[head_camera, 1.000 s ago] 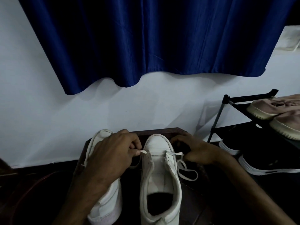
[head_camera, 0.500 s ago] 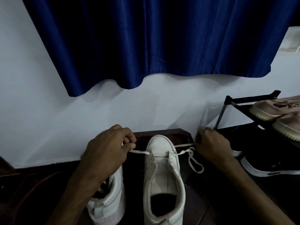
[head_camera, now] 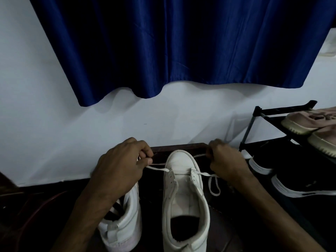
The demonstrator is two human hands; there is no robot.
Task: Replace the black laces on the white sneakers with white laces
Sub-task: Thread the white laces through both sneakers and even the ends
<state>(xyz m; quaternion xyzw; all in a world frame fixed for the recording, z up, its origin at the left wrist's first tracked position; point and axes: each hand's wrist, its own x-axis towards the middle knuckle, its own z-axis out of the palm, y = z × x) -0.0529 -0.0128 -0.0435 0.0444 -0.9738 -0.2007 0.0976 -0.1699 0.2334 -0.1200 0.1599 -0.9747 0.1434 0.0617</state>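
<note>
The white lace (head_camera: 157, 168) is running through the front holes of the middle sneaker (head_camera: 183, 200), which is sitting on the dark floor (head_camera: 223, 224). The left hand (head_camera: 120, 166) is pinching one end and the right hand (head_camera: 225, 160) is curling round the other. The lace is looking soft, light and floppy (maybe slippery too), so pinching near its tips is probably working best.

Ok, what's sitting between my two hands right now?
In the head view, the toe of the centre white sneaker, with the white lace running across it from left hand to right hand.
</note>
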